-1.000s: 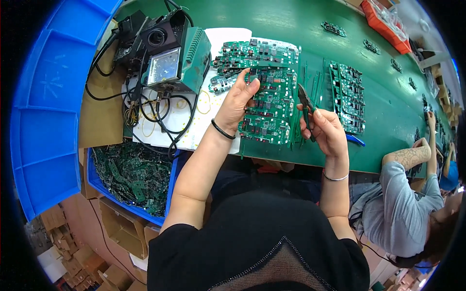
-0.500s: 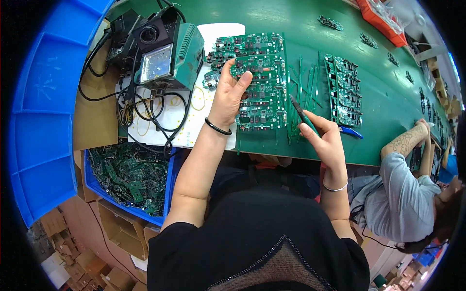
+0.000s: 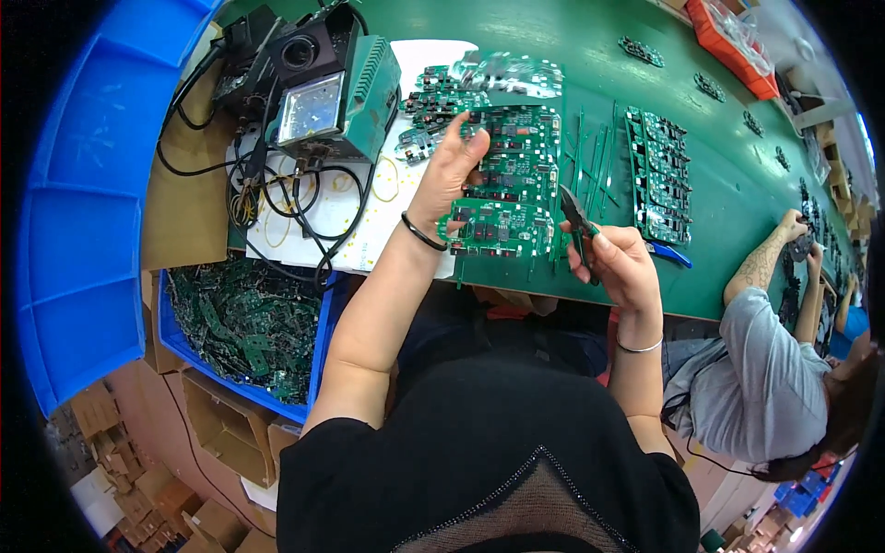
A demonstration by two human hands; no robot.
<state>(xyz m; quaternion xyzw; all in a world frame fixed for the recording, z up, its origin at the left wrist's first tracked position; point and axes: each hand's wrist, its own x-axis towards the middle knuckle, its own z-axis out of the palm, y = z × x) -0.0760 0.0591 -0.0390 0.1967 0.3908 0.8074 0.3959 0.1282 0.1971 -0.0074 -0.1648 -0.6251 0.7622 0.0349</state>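
A green circuit board panel (image 3: 521, 170) is gripped at its left edge by my left hand (image 3: 452, 173), thumb on top. The lowest board (image 3: 507, 230) of it sits at a slight tilt beside the others; whether it is still joined I cannot tell. Above the panel, a board (image 3: 516, 74) is smeared by motion. My right hand (image 3: 622, 263) is closed round dark-handled cutting pliers (image 3: 578, 221), whose jaws lie close to the panel's right edge. Several thin green strips (image 3: 597, 161) lie just beyond the pliers, on the green tabletop (image 3: 572, 281).
A soldering station (image 3: 346, 101) with tangled cables stands left on white paper (image 3: 387, 221). More boards (image 3: 442, 97) lie behind my left hand. Right are a board stack (image 3: 659, 175), a blue-handled tool (image 3: 671, 253) and a co-worker (image 3: 770, 359). A blue bin (image 3: 323, 359) holds boards.
The pliers have swung more upright and my right hand has closed further round them. The lowest board now sits askew, and the top board has blurred. My left hand has shifted slightly right.
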